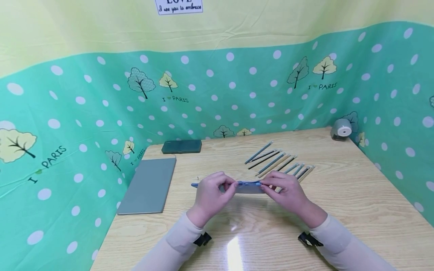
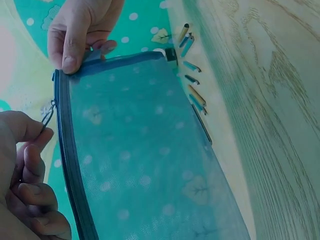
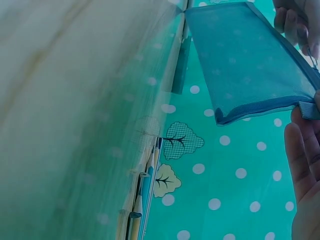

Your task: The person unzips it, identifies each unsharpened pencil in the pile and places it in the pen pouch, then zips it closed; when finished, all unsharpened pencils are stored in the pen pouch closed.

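Observation:
A blue see-through mesh pouch (image 1: 249, 189) with a zipper along one edge is held up above the table between both hands. My left hand (image 1: 214, 192) pinches the small looped zipper pull (image 2: 48, 114) between thumb and forefinger. At the zipper's end, my right hand (image 1: 288, 191) grips the pouch's corner, by a small fabric tab, between thumb and fingers. The zipper looks closed in the left wrist view, and the mesh body (image 2: 135, 135) hangs flat with nothing visible inside. Just beyond the right hand, several pencils (image 1: 271, 162) lie in a slanted row on the table.
To the left lies a flat grey folder-like rectangle (image 1: 149, 186), with a dark green case (image 1: 181, 146) behind it. A small grey and white pencil sharpener (image 1: 341, 129) stands at the back right. A dotted green curtain (image 1: 203, 94) encloses the wooden table.

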A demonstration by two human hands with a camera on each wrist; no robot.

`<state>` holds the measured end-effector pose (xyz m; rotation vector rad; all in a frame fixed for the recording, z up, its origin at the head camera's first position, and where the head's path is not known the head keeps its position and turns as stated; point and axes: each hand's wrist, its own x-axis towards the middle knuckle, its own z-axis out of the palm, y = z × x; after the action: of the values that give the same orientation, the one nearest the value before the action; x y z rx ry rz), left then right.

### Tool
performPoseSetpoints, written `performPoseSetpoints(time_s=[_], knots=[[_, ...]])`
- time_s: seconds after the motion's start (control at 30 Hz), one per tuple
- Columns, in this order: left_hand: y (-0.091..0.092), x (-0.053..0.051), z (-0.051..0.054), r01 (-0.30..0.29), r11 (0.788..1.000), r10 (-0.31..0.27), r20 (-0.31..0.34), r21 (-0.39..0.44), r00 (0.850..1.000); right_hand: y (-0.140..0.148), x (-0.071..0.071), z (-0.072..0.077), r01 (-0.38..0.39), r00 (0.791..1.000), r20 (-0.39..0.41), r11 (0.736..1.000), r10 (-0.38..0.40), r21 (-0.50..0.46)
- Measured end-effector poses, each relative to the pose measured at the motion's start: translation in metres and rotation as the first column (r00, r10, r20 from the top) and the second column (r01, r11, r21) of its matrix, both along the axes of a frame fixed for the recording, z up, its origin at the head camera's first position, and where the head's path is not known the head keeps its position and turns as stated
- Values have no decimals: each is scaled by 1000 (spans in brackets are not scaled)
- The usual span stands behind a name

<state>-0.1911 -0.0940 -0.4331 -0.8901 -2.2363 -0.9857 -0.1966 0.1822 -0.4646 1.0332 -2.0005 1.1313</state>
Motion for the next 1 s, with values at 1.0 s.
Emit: performPoseSetpoints(time_s=[1.0], knots=[[-37, -5, -4, -139, 990, 139, 1, 1, 990, 9, -6, 0, 0, 999, -39, 1000, -2, -27]])
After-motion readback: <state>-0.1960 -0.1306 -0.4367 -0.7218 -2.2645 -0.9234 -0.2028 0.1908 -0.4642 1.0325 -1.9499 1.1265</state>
